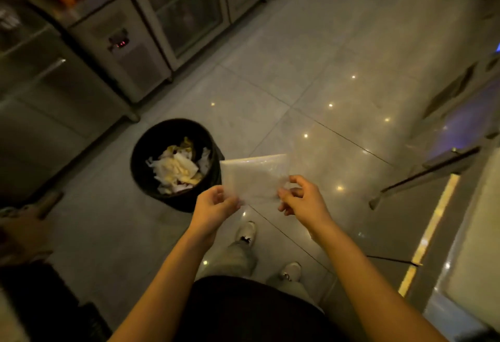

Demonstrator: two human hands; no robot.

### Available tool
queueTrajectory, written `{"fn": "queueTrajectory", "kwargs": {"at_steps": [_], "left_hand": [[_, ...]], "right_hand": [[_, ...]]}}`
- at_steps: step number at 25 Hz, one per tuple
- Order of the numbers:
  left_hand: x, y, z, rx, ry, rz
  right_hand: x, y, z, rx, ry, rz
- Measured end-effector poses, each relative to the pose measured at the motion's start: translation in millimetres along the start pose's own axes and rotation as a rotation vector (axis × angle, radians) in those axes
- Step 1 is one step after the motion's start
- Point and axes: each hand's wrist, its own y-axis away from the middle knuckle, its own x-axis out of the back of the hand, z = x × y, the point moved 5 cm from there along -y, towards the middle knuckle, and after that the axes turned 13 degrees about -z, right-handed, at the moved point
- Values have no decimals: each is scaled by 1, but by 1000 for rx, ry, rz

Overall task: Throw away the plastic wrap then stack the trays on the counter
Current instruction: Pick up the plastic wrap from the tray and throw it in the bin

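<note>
Holding the plastic wrap (254, 176) out flat, I am almost at the trash bin (176, 163).

My left hand (215, 205) pinches the near left edge of the see-through sheet and my right hand (300, 196) pinches the near right edge, so both are closed on it. I think I should ball it up first, then move it left over the rim and let go, or it may float to the floor (311, 76). Just past my left hand, the black bin sits on the floor, partly full of white and yellow scraps. No trays show.
</note>
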Motion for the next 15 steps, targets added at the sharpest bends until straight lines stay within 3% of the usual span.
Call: {"fn": "queueTrajectory", "kwargs": {"at_steps": [5, 9, 15], "left_hand": [[81, 7, -17, 27, 194, 210], [161, -14, -31, 95, 273, 320], [281, -53, -38, 235, 123, 324]], "right_hand": [[-80, -53, -6, -118, 21, -188], [-140, -107, -16, -176, 109, -153], [-233, -185, -24, -309, 228, -88]]}}
